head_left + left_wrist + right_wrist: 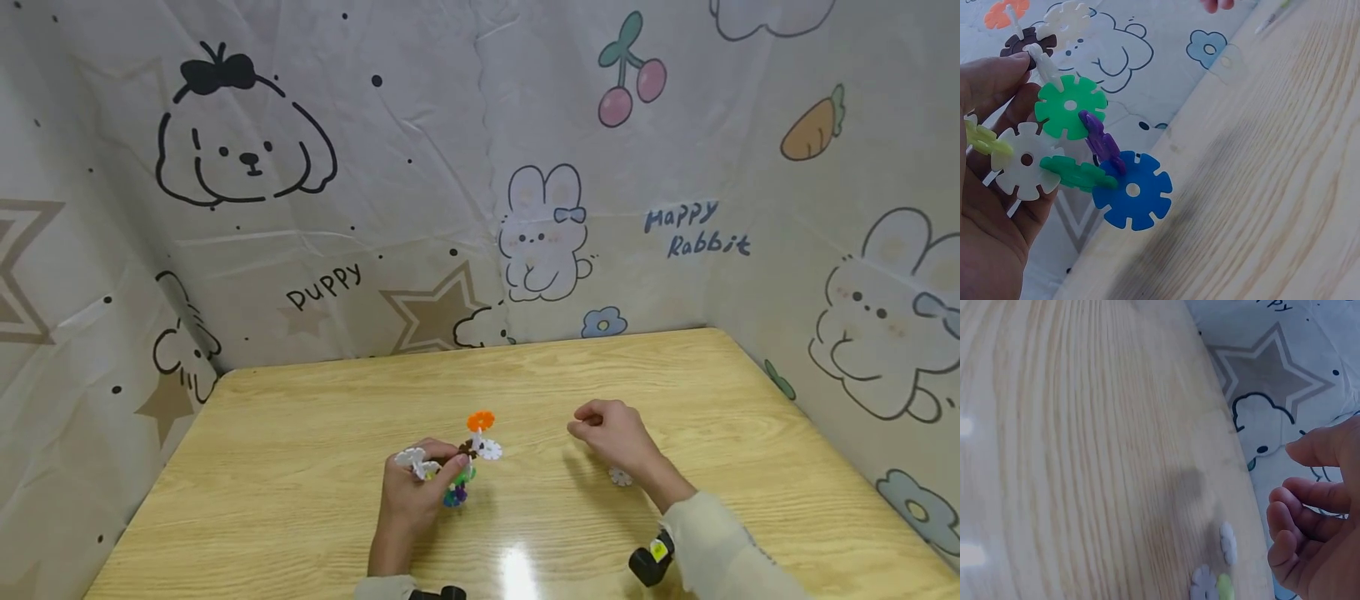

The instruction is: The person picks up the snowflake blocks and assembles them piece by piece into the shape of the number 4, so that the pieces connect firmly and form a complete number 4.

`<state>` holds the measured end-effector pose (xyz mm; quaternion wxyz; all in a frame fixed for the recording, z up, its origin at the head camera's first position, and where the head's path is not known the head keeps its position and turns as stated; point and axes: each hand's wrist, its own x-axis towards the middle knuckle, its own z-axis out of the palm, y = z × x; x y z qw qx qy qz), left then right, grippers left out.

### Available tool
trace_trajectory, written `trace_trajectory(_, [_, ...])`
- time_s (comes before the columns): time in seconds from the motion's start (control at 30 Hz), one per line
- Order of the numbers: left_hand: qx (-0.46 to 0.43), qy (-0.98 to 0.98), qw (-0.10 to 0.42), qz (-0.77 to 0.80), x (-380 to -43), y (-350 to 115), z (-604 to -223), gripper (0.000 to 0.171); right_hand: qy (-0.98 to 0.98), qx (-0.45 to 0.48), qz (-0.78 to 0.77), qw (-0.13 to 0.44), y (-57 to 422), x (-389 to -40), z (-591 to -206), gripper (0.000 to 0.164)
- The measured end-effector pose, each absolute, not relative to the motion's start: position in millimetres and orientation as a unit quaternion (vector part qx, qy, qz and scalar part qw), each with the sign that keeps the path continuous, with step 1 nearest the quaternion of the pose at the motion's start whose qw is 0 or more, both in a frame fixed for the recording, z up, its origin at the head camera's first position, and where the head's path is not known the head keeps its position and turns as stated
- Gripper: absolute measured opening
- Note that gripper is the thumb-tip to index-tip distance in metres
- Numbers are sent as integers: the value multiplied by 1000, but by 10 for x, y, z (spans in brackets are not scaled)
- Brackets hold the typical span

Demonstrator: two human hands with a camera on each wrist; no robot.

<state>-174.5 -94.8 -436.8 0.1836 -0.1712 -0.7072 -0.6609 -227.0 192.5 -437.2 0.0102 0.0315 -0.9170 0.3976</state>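
Observation:
My left hand (412, 493) grips a joined cluster of notched plastic discs, its thumb pressing near a brown disc (1029, 44). In the left wrist view a blue disc (1147, 203), a green disc (1054, 115) and a purple disc (1104, 142) link together outside the palm. A white disc (1015, 176) lies against the fingers, and an orange disc (481, 420) tops the cluster. To the right, my right hand (618, 439) hovers over the table with fingers loosely bent, thumb apart, holding nothing. Beneath it lies a loose white disc (621, 477).
The wooden table (315, 433) meets a printed cloth (420, 208) at its back and sides. In the right wrist view, a pale disc (1228, 542) and a yellow-green piece (1225, 587) lie near the table edge.

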Motion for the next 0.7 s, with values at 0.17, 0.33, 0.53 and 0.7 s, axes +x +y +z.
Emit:
trace_trajectory(0.17, [-174, -711, 179, -658, -1777, -987, -4400, 11, -927, 38, 373, 18, 2009, -2320, -4413, 29])
trace_trajectory(0.33, [-175, -706, 175, -664, -1863, -1039, -4582, 14, -942, 46, 332, 24, 2074, -2362, -4478, 30])
trace_trajectory(0.53, [-176, -695, 183, -672, -1889, -1066, -4657, 14, -954, 43, 297, 5, 2136, -2401, -4519, 28])
trace_trajectory(0.7, [-176, -695, 177, -674, -1887, -1077, -4656, 13, -957, 42, 286, -14, 2159, -2402, -4533, 35])
